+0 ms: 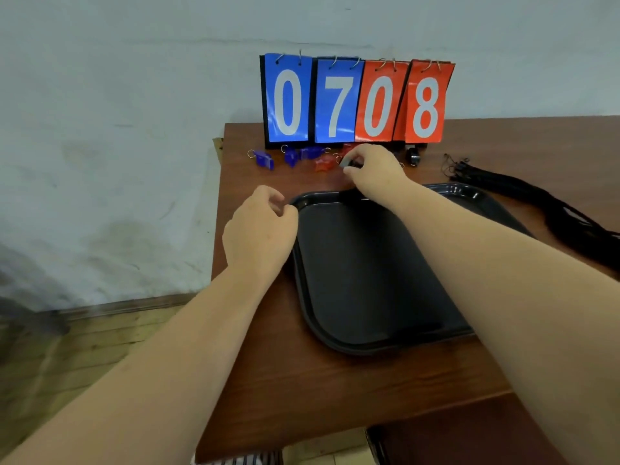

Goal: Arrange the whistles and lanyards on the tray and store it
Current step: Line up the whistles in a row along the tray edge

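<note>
- The table (302, 380), nearest, bears the bare tray (369, 280)
- Lanyards (536, 196) are bundled at the tray's 2 o'clock
- The left hand (258, 229) is loosely curled, empty, at 10 o'clock
- A dark whistle (347, 163) at 12 o'clock is pinched by the right hand (372, 169); transfer onto the tray is judged next

A wooden table (335, 397) bears a tray (362, 280), whistles (265, 159), lanyards (523, 186) and a scoreboard (355, 102).

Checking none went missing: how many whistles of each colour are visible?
Blue whistles: 3
Red whistles: 2
Black whistles: 2, one seemingly pinched in the right hand
Total: 7 visible; the hand may hide more
</note>
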Tool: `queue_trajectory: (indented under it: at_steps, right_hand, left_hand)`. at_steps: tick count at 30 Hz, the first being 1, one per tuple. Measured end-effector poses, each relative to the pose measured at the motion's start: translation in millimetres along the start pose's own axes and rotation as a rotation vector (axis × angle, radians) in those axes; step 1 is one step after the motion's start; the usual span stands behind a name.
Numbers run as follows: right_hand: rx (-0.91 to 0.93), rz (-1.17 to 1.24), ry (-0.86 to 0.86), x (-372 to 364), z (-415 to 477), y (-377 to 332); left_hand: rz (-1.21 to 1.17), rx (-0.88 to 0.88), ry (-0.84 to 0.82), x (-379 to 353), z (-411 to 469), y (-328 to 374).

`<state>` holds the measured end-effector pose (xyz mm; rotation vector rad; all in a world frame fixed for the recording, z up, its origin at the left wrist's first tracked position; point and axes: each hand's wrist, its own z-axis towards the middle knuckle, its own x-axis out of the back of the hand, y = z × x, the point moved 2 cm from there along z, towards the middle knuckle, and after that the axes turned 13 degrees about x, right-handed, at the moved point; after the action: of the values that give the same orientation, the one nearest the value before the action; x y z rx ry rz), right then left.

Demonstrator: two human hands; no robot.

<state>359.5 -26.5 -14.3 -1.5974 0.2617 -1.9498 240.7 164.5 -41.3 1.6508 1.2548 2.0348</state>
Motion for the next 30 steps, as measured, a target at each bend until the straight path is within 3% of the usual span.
queue_trajectory:
  at_steps: [5, 12, 19, 30]
  right_hand:
    - [0.106, 0.161, -0.026, 13, -27, -26]
    - [0.071, 0.432, -0.069, 40, -50, -69]
    - [0.074, 0.720, -0.095, 40, -70, -68]
    - [0.196, 0.257, -0.139, 2, -100, -68]
  left_hand:
    - [-0.182, -0.093, -0.081, 5, 0, -2]
    - [-0.122, -0.453, -0.284, 25, 4, 51]
    - [-0.227, -0.445, -0.217, 32, -4, 53]
    - [-0.230, -0.322, -0.145, 10, -14, 0]
